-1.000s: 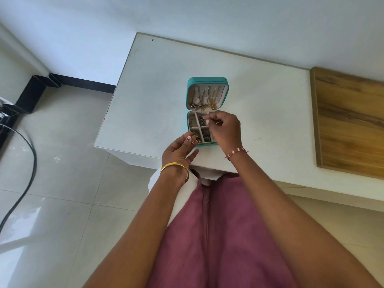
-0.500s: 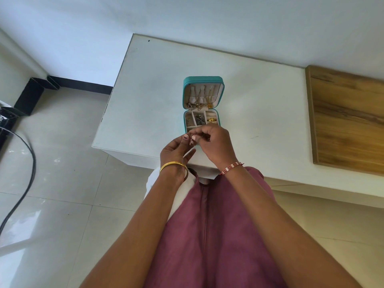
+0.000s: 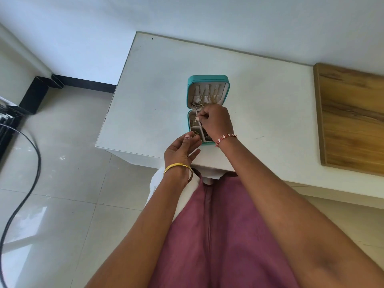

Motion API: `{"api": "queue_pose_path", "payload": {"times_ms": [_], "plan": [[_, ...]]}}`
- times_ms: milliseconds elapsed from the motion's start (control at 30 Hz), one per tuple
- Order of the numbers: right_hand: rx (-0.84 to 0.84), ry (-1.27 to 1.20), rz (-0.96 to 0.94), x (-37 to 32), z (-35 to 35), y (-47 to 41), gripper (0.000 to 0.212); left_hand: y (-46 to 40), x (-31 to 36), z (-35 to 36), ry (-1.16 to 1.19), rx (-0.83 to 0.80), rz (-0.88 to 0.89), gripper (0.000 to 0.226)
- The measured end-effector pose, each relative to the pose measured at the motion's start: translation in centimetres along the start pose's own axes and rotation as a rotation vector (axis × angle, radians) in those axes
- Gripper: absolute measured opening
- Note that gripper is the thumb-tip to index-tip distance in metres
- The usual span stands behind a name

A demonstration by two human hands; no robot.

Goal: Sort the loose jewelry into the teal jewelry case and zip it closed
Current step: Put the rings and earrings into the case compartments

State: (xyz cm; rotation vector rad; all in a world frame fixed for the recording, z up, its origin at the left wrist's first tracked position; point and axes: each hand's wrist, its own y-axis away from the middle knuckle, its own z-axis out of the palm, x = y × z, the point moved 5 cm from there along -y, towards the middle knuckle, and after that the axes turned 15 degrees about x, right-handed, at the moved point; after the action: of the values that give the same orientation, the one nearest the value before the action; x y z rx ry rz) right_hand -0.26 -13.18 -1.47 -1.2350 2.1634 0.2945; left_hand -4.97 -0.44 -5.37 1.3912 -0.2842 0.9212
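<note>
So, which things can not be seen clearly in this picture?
- Head view: the near right compartments of the teal case are hidden under the right hand.
- What the right hand's fingertips pinch is too small to name.
- The pieces in the open compartments and the chains in the lid are too small and blurred to identify.
- The zipper is not visible.
- The black cable is cut off by the left edge.

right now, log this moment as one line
case: teal jewelry case open, unzipped | right hand: pinching small jewelry piece over far-left compartment | left hand: open at near edge
</note>
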Motion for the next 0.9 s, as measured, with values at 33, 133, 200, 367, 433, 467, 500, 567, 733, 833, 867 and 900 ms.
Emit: {"api": "queue_pose_path", "payload": {"times_ms": [33, 133, 200, 367, 433, 467, 500, 567, 733, 833, 867, 900], "plan": [[-0.012, 0.006, -0.004, 0.2, 0.2, 0.0, 0.014, 0.0, 0.0, 0.0, 0.003, 0.005, -0.002, 0.013], [0.035, -0.046, 0.022, 0.9, -0.5, 0.3, 0.018, -0.1, 0.0, -0.2, -0.013, 0.027, 0.007, 0.012], [0.119, -0.077, 0.056, 1.8, -1.6, 0.8, 0.02, 0.0, 0.1, -0.2, -0.076, 0.047, 0.086, 0.013], [0.29, -0.072, 0.265, 6.2, -3.7, 3.3, 0.019, 0.3, 1.6, -0.2, -0.439, 0.182, 0.581, 0.016], [0.277, -0.081, 0.342, 7.6, -3.4, 4.3, 0.022, 0.4, 2.0, -0.6, -0.504, 0.273, 0.655, 0.018], [0.261, -0.087, 0.363, 8.0, -3.2, 4.7, 0.022, 0.3, 2.1, -0.7, -0.539, 0.303, 0.656, 0.021], [0.246, -0.096, 0.371, 8.2, -3.0, 4.9, 0.022, 0.2, 2.0, -0.6, -0.586, 0.306, 0.635, 0.024], [0.229, -0.131, 0.367, 8.0, -2.8, 4.9, 0.02, -0.1, 1.6, 0.0, -0.715, 0.262, 0.583, 0.03], [0.198, -0.21, 0.375, 7.5, -2.2, 5.3, 0.018, 0.1, 1.4, 1.1, -0.84, 0.195, 0.557, 0.031], [0.197, -0.248, 0.427, 8.0, -2.2, 5.5, 0.013, 0.4, 1.5, 1.1, -0.816, 0.198, 0.552, 0.03], [0.202, -0.255, 0.445, 8.3, -2.3, 5.6, 0.011, 0.5, 1.5, 1.2, -0.824, 0.191, 0.555, 0.03], [0.207, -0.255, 0.46, 8.5, -2.4, 5.7, 0.01, 0.5, 1.5, 1.3, -0.833, 0.181, 0.559, 0.03]]}}
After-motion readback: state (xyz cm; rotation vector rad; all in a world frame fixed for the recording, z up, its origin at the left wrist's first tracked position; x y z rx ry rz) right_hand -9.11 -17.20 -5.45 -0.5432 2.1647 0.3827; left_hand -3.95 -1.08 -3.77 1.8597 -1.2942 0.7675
